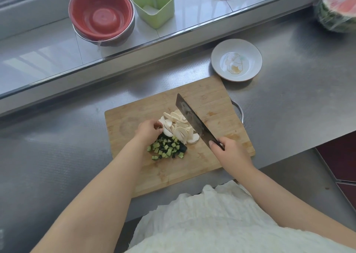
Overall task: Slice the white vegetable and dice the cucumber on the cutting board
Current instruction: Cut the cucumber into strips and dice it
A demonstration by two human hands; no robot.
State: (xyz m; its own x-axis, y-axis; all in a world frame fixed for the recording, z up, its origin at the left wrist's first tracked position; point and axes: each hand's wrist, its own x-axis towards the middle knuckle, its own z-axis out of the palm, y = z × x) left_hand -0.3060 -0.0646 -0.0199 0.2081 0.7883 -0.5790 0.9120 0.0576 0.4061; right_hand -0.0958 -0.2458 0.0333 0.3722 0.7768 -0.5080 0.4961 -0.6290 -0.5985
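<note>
On the wooden cutting board (pixel 212 102) lies a pile of white vegetable slices (pixel 179 129), with a heap of diced cucumber (pixel 167 148) just in front of it. My left hand (pixel 148 129) has its fingers curled against the left side of the white slices. My right hand (pixel 229 152) grips the handle of a dark cleaver (pixel 192 119). The blade stands edge-down against the right side of the white pile, pointing away from me.
A white plate (pixel 219 58) sits on the steel counter beyond the board's far right corner. Stacked red bowls (pixel 100 15) and a green container (pixel 156 7) stand on the raised ledge. A wrapped watermelon half (pixel 337 11) lies at the far right.
</note>
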